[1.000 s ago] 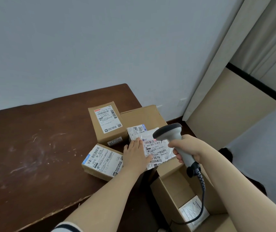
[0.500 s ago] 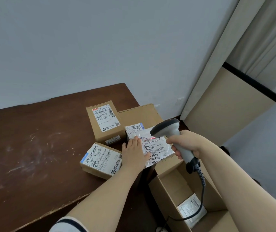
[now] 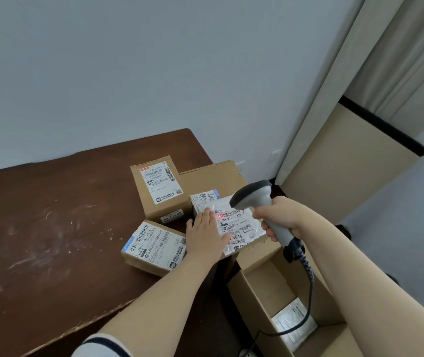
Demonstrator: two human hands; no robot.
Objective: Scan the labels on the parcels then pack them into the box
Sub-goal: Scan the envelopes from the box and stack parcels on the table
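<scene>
head | pressing white mailer parcel [image 3: 242, 202] flat at tabletop [image 3: 51, 228] right edge with left hand [image 3: 204, 234], fingers straight | gripping barcode scanner [image 3: 253, 199] in right hand [image 3: 280, 220], fingers curled round handle; red beam on label [image 3: 236, 222] | open cardboard box [image 3: 262, 287] just below that edge

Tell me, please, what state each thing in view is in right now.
scanner: gripped by right hand, red light on barcode of white parcel.
left hand: flat on white parcel.
white parcel: label up, being scanned.
tall parcel: on table, label up, untouched.
low parcel: on table, label up, untouched.
box: open, one packed parcel inside.
</scene>
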